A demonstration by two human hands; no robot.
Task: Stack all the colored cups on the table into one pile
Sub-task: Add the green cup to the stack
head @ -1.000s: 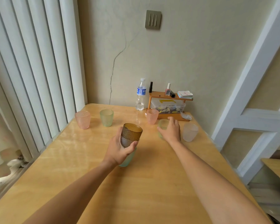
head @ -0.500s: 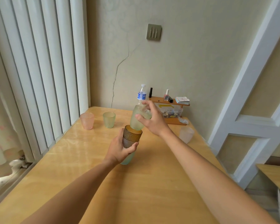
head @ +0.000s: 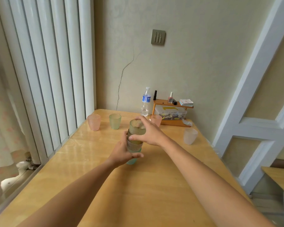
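Left hand [head: 121, 154] gripping cup stack [head: 134, 145] mid-bench [head: 154, 194]; right hand [head: 150, 133] clasping pale green textured cup [head: 137, 128], seating it on stack top. Remaining loose: pink cup [head: 93, 122], green cup [head: 115, 121], second pink cup [head: 156, 120], frosted white cup [head: 190, 135]. Next probably: releasing, reaching for another cup

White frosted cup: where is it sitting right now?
The white frosted cup stands alone near the table's right edge, right of the right hand and in front of the wooden organizer shelf.
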